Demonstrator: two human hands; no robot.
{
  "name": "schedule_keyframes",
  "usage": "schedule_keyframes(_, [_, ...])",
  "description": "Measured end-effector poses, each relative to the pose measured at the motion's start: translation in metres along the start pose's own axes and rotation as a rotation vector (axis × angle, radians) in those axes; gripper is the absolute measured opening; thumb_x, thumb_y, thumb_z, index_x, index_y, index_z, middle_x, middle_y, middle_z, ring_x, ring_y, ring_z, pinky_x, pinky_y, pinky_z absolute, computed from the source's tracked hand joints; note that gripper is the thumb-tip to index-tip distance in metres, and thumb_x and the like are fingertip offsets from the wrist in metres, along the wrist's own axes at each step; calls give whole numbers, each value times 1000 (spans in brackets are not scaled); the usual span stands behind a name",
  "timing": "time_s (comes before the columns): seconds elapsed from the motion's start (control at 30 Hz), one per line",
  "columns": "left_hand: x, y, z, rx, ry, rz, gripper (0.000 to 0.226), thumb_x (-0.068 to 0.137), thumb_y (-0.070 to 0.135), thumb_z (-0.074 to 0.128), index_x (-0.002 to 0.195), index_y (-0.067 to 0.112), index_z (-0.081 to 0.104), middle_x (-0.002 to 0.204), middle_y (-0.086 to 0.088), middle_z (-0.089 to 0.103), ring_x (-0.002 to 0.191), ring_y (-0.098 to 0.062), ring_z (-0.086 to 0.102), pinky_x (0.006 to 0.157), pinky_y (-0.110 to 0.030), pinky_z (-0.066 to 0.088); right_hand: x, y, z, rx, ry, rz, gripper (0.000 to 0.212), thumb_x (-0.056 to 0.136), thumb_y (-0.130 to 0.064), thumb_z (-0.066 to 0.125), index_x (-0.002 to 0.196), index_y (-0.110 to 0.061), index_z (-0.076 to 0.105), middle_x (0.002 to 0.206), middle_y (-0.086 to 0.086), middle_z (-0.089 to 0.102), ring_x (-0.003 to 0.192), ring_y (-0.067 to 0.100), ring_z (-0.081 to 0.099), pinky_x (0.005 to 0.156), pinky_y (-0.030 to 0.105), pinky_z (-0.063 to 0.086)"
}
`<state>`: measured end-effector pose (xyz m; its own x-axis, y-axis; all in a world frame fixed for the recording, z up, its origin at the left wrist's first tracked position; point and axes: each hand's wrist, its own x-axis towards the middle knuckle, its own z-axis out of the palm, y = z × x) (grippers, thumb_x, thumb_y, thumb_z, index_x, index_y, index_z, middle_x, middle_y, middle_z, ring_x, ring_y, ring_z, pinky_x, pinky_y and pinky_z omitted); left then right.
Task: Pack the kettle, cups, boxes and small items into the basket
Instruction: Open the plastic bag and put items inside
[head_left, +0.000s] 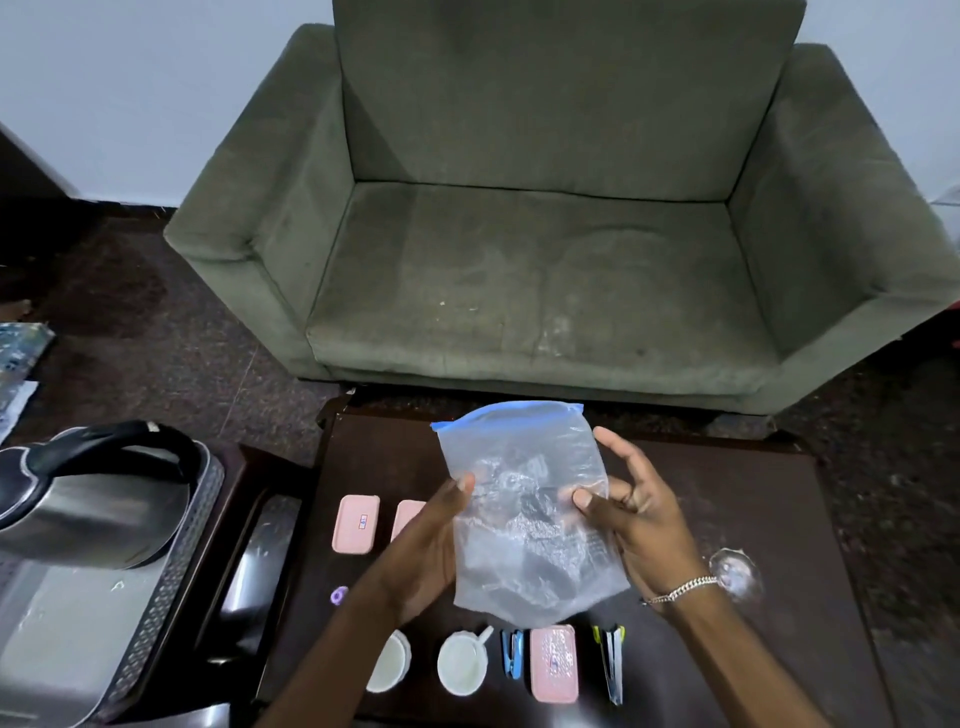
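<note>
I hold a clear zip bag (524, 509) with a blue seal strip upright above the dark table (753, 499). My left hand (431, 540) pinches its left edge and my right hand (628, 509) pinches its right edge. A steel kettle (88, 499) with a black handle sits in the grey perforated basket (171, 587) at the left. On the table lie pink boxes (356, 523) (554, 662), two white cups (462, 662) (389, 662), a blue clip (512, 652), a yellow-and-white clip (613, 660) and a small purple ring (339, 595). A third pink box (408, 517) is partly hidden by my left hand.
A green armchair (545, 234) stands right behind the table. A clear glass lid or dish (735, 571) lies on the table by my right wrist. The basket rests on a dark stand (249, 561) to the table's left. Dark carpet surrounds everything.
</note>
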<state>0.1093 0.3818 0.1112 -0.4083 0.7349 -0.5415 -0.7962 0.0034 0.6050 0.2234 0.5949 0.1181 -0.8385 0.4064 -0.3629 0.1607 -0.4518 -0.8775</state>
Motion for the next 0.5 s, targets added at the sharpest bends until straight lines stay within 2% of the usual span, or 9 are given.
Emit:
schedule_keyframes(0.07, [1,-2,-1,-13,-16,25,68,92,36,75,150,12,49,148,-20,58,137,-41,55,109,-55,49,0,2,0,-19,-14,3,73,77,-3,79,140,-29,52,98,29,75,72,29,74,71,39,60])
schedule_keyframes(0.17, [6,-5,-4,55,8,77,61,91,14,72,147,5,50,144,-24,60,134,-47,56,113,-62,42,2,4,-1,-41,-24,-9,73,76,-4,79,140,-27,51,95,28,75,70,28,73,71,39,60])
schedule_keyframes(0.27, [11,-7,-8,114,66,131,61,82,-1,75,139,1,55,134,-29,64,126,-50,60,107,-63,48,4,5,-2,-57,-12,-13,73,76,-5,79,140,-27,51,94,27,76,77,27,74,72,38,61])
schedule_keyframes(0.33, [10,-7,-9,156,131,196,64,77,-3,81,135,8,57,120,-25,73,111,-44,70,90,-55,60,4,4,-4,-78,-7,-23,74,76,-6,80,140,-31,51,96,26,76,85,29,75,77,41,62])
schedule_keyframes(0.4, [8,-7,-11,268,214,297,66,72,3,88,127,22,56,101,-14,77,96,-34,76,75,-46,64,4,4,-5,-121,-6,-56,72,77,-5,80,138,-34,53,95,24,76,84,27,75,74,39,63])
schedule_keyframes(0.5, [6,-11,-15,465,356,442,80,70,15,92,133,35,47,93,-14,70,84,-23,72,75,-46,63,4,7,-7,-200,17,-128,63,83,6,75,134,-29,60,72,17,70,65,18,71,60,27,58])
